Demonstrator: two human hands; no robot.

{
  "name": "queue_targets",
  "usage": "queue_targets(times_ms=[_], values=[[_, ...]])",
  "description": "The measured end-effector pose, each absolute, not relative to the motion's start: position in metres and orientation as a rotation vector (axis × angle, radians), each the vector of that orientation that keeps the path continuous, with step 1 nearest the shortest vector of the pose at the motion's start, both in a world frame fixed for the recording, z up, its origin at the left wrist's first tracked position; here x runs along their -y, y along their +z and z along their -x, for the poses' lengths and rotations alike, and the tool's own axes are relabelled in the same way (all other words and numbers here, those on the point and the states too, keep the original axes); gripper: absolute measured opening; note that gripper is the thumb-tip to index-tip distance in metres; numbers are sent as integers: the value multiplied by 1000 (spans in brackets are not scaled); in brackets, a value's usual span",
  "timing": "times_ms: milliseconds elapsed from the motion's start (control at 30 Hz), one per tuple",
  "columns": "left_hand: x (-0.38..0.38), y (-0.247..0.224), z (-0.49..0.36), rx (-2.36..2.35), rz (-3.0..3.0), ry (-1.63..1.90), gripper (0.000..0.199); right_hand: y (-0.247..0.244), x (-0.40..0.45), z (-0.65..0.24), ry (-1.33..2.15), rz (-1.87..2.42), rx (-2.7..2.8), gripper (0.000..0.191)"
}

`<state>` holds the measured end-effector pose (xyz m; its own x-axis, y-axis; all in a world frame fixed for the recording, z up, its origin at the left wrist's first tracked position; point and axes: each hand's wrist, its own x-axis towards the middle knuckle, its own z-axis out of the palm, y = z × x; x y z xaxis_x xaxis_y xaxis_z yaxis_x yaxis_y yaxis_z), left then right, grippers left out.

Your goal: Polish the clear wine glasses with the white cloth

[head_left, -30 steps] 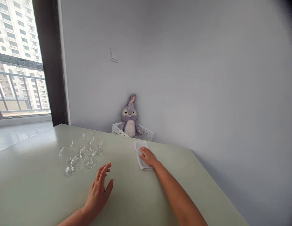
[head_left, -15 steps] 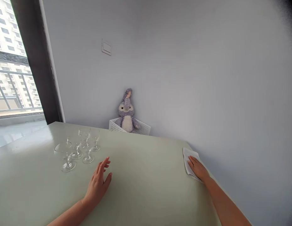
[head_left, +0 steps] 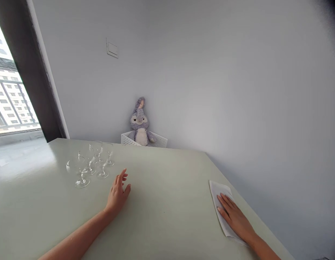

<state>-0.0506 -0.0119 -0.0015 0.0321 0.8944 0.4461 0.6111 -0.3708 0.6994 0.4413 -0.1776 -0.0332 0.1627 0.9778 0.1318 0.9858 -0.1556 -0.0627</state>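
Observation:
My right hand point(head_left: 236, 218) lies flat on a folded white cloth point(head_left: 220, 188), pressing it to the pale green table point(head_left: 167, 195) near the right edge. Its fingers are stretched out over the cloth and the palm covers part of it. My left hand point(head_left: 118, 193) rests on the table at centre left, fingers loosely apart and holding nothing. Just beyond it, to the left, several clear stemmed glasses stand upright in a cluster; the closest glass point(head_left: 82, 180) is at the front left of the group.
Behind the far table edge, a grey plush rabbit point(head_left: 141, 135) sits in a white perforated basket point(head_left: 160, 142). A plain wall point(head_left: 237, 90) runs along the back and right, with a light switch point(head_left: 112, 49). At left is a dark window frame point(head_left: 34, 72).
My right hand has slid the white cloth toward me along the right side of the table. The view has shifted slightly. My left hand keeps about the same pose.

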Motion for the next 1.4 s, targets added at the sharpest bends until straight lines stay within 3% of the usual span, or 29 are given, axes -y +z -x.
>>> queue_targets(times_ms=[167, 433, 633, 800, 933, 1133, 1300, 1400], values=[[13, 1, 46, -1531, -1975, 1246, 52, -23, 166, -387, -55, 2303, 2019, 66], [8, 2, 50, -1472, -1873, 1421, 52, 1, 49, -276, 108, 2138, 2209, 69], [-12, 1, 69, -1542, -1356, 1597, 38, 11, -4, -154, 249, 1861, 2413, 66], [-22, -2, 86, -1676, -1070, 1724, 23, 15, 28, -86, 362, 1361, 2641, 68], [-24, -2, 91, -1741, -980, 1758, 29, 26, 77, -83, 428, 1096, 2723, 62], [-30, 2, 94, -1820, -937, 1796, 48, 13, 99, -120, 339, 1062, 2613, 36], [-41, 2, 98, -1786, -1017, 1687, 56, -4, 74, -143, 605, 1170, 1995, 28], [-47, 5, 98, -1781, -1052, 1643, 58, -3, 55, -155, 831, 1273, 1500, 37]])
